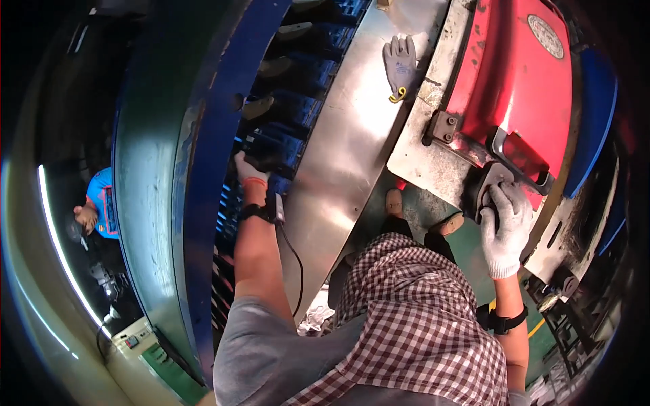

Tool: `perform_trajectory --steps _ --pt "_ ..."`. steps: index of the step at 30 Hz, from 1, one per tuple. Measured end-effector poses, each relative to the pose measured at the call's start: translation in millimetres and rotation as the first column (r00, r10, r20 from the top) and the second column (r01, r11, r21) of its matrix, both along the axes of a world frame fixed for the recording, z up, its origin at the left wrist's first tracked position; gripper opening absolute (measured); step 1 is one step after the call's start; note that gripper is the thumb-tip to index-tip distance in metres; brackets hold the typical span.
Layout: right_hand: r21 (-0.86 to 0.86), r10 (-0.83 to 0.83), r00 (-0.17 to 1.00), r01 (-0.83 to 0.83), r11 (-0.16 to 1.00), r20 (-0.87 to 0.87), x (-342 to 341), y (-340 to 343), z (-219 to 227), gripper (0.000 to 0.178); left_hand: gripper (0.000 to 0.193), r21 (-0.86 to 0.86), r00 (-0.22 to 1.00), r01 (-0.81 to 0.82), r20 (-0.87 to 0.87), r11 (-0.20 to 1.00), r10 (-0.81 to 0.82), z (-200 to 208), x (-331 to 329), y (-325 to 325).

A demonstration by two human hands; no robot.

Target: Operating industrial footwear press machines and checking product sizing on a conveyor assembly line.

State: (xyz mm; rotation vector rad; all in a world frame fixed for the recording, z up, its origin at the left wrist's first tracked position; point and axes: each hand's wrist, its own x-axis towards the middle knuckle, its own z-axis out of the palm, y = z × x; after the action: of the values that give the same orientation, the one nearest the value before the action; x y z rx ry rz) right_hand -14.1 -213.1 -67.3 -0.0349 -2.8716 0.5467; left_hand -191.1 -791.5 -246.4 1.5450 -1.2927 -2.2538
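The fingertips of the left hand (252,169) were lost in the dark of the rack (290,125), so how far it was open, and whether it held anything, I cannot tell. The right hand (506,220) was curled closed on one dark piece (486,186), partly hidden by its fingers, beside the front of the red machine (521,74). Shadow made the rack's contents hard to make out and too unclear to count. One grey glove (401,65) lay on the metal shelf (349,135). Two shoes (394,202) showed below, and one co-worker (101,210), partly cut off by a panel (152,203), at far left.
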Motion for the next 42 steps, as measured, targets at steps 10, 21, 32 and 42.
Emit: perform_trajectory --steps 10,21,32,42 --pt "0.038 -0.004 1.0 0.004 0.999 -0.004 -0.3 -2.0 -5.9 0.047 0.076 -0.48 0.977 0.081 0.212 0.874 0.026 -22.6 -3.9 31.1" --pt "0.01 -0.057 0.998 0.057 0.998 -0.04 3.1 -5.3 -2.1 0.046 0.081 -0.699 0.604 0.705 0.68 -0.118 -0.416 -35.6 109.9 123.5" --pt "0.011 -0.093 0.995 0.093 0.996 -0.047 1.4 -4.7 -1.2 0.043 0.122 -0.407 0.958 0.044 0.276 0.913 0.076 14.0 -25.8 74.2" --pt "0.01 -0.09 0.994 0.09 0.996 -0.054 1.7 -10.8 -2.6 0.041 0.062 -0.11 0.92 0.299 0.297 0.948 -0.256 -28.0 -40.1 -11.0"
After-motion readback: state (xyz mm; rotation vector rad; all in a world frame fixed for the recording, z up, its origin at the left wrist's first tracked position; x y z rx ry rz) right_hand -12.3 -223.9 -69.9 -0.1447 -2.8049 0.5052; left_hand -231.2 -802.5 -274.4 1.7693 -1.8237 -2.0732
